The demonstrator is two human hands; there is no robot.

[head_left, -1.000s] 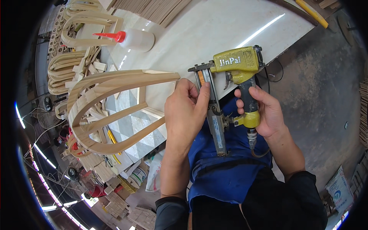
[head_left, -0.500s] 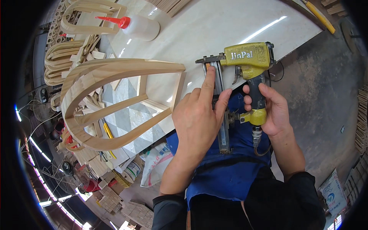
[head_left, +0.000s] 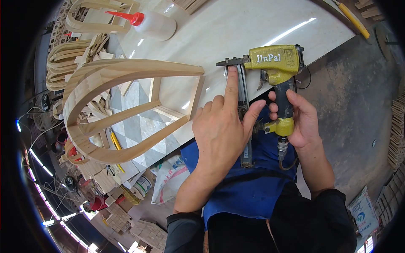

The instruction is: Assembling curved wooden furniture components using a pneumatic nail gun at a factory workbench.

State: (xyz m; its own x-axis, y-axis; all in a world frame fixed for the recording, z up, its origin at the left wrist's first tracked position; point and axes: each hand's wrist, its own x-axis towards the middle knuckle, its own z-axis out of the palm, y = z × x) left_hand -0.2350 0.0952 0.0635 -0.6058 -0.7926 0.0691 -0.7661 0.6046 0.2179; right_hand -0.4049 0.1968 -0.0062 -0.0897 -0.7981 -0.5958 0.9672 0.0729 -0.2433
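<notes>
The gun is scuffed yellow-green, with a black grip and slim grey magazine; it extends beyond the right hand, which is clamped around the grip. The left hand holds thumb and index apart, index fingertip touching the magazine.

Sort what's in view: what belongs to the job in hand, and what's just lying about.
Part of the job:
Nail gun, gripped by the right hand
Its magazine, under the left hand's index finger
Probably the nearest curved wooden frame

Apparently just lying about:
White bottle with red nozzle
Yellow tool at upper right
Stacked curved frames at left
</notes>
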